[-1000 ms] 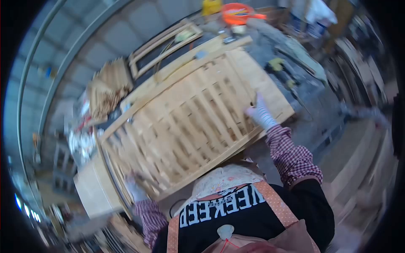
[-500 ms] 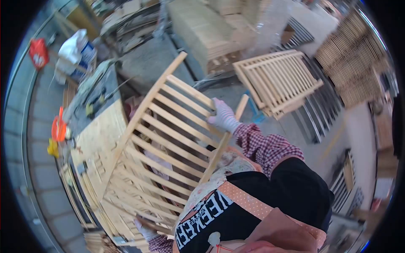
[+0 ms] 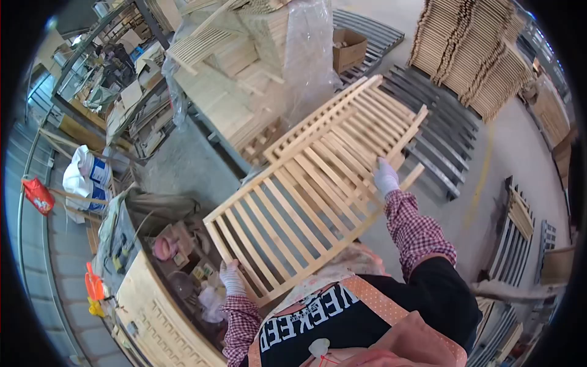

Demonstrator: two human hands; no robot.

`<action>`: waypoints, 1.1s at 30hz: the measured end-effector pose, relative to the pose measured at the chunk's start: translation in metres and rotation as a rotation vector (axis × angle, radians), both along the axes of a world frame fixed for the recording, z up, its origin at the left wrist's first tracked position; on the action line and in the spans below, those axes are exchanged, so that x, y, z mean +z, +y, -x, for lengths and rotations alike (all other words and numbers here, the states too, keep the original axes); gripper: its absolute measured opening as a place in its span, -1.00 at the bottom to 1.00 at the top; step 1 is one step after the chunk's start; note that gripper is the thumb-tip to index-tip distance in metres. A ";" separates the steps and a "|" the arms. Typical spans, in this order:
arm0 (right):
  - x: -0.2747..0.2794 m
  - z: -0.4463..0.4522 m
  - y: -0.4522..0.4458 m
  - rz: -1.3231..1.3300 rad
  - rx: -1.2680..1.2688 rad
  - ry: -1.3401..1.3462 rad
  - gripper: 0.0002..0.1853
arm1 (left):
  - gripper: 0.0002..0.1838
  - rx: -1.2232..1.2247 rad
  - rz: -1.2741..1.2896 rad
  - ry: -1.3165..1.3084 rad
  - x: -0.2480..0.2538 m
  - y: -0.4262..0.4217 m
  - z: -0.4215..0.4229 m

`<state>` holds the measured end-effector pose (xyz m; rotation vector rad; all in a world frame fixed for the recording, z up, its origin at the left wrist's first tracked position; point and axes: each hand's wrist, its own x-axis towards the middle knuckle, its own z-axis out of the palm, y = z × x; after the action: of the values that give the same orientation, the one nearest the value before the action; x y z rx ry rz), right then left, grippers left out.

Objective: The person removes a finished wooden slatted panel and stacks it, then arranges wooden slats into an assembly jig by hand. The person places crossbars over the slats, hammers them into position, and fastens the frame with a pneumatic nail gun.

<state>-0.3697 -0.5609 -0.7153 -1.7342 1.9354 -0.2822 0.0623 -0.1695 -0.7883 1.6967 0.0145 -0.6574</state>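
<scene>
A wooden slatted panel (image 3: 287, 229), a frame with several parallel slats, is held across in front of my body. My left hand (image 3: 232, 279), in a pale glove, grips its near-left end rail. At the far-right end my right hand (image 3: 386, 177), in a pale striped glove, is closed on the frame. Beyond and partly under the panel's far end, other slatted panels (image 3: 391, 110) lie stacked; the held panel overlaps them in view, and whether it touches them I cannot tell.
Dark metal slats (image 3: 449, 116) lie under the stack. A plastic-wrapped pile of boards (image 3: 232, 92) stands ahead, with a cardboard box (image 3: 350, 52) beside it. Bundled wooden pieces (image 3: 468, 55) rise at back right. At left is a workbench (image 3: 150, 300) above a cluttered lower space.
The panel has swung away from the workbench toward the stacked panels and turned flatter. Both hands moved with it, and my view has turned right.
</scene>
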 end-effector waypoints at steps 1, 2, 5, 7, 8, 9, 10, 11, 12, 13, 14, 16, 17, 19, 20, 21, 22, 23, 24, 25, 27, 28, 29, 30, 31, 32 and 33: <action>0.001 0.016 -0.027 0.026 -0.010 0.054 -0.54 | -0.63 0.005 0.003 0.006 0.010 -0.038 0.017; 0.004 0.030 -0.055 0.048 -0.018 0.110 -0.55 | -0.62 -0.019 0.055 0.015 0.019 -0.077 0.037; 0.019 0.064 -0.140 0.235 0.052 0.058 -0.57 | -0.61 -0.085 0.159 0.049 0.072 -0.173 0.097; 0.010 0.085 -0.202 0.282 0.100 0.193 -0.57 | -0.61 -0.249 0.181 0.096 0.033 -0.215 0.084; 0.009 0.085 -0.218 0.267 0.115 0.197 -0.57 | -0.61 -0.234 0.166 0.103 0.020 -0.231 0.087; 0.008 0.084 -0.231 0.509 0.241 0.205 -0.58 | -0.60 -0.223 0.202 0.093 0.008 -0.245 0.088; 0.013 0.089 -0.244 0.761 0.364 0.203 -0.58 | -0.58 -0.212 0.246 0.078 -0.002 -0.262 0.095; 0.023 0.071 -0.245 0.501 0.405 0.115 -0.60 | -0.56 -0.201 0.289 0.060 -0.007 -0.272 0.096; 0.044 0.044 -0.218 0.390 0.420 -0.046 -0.60 | -0.53 -0.191 0.332 0.043 -0.008 -0.277 0.099; 0.058 0.016 -0.192 0.342 0.555 0.069 -0.61 | -0.59 -0.240 0.280 0.089 -0.001 -0.277 0.109; 0.003 -0.007 -0.192 0.074 0.659 0.097 -0.68 | -0.59 -0.220 0.273 0.084 0.006 -0.269 0.117; -0.011 -0.045 -0.138 0.042 0.853 0.035 -0.70 | -0.63 -0.292 0.145 0.107 0.018 -0.240 0.131; -0.017 -0.077 -0.080 0.010 1.035 -0.020 -0.72 | -0.65 -0.306 0.083 0.122 0.022 -0.215 0.140; -0.028 -0.118 0.035 -0.068 1.463 -0.133 -0.75 | -0.67 -0.265 -0.035 0.162 0.029 -0.144 0.170; -0.034 -0.120 0.088 -0.119 1.694 -0.194 -0.76 | -0.68 -0.225 -0.092 0.188 0.033 -0.101 0.189; -0.039 -0.127 0.116 -0.176 1.922 -0.254 -0.76 | -0.69 -0.186 -0.145 0.221 0.035 -0.057 0.211; 0.091 -0.157 0.115 -0.268 1.836 0.529 -0.78 | -0.69 -0.154 -0.185 0.264 0.033 -0.018 0.238; 0.048 -0.179 0.106 -0.120 1.868 0.724 -0.79 | -0.69 -0.074 -0.186 0.275 0.033 0.029 0.261; 0.014 -0.161 0.081 0.438 1.241 0.486 -0.81 | -0.69 0.119 -0.016 0.345 0.033 0.076 0.279; 0.002 -0.146 0.034 0.459 1.268 0.491 -0.81 | -0.69 0.293 0.171 0.398 0.026 0.106 0.287; -0.028 -0.099 -0.064 0.222 0.571 0.394 -0.63 | -0.69 0.022 -0.014 -0.155 -0.024 0.190 0.315; -0.039 -0.067 -0.084 0.246 0.604 0.626 -0.65 | -0.70 0.444 0.083 0.487 -0.012 0.215 0.328; -0.053 -0.043 -0.102 0.002 0.576 0.778 -0.59 | -0.70 0.389 0.075 0.504 -0.015 0.216 0.325; -0.046 -0.024 -0.104 -0.016 0.511 0.800 -0.59 | -0.71 0.294 -0.001 0.454 -0.017 0.215 0.319; -0.035 -0.017 -0.101 -0.052 0.509 0.744 -0.59 | -0.71 0.194 -0.074 0.396 -0.020 0.213 0.310; -0.026 -0.014 -0.090 -0.092 0.500 0.680 -0.59 | -0.72 0.086 -0.148 0.331 -0.022 0.211 0.300; -0.007 -0.019 -0.071 -0.133 0.492 0.617 -0.59 | -0.73 -0.021 -0.221 0.265 -0.027 0.209 0.289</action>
<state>-0.3507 -0.6320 -0.7223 -2.3035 1.7520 0.6091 -0.2264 0.0393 -0.8153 1.8101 0.2651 -0.9198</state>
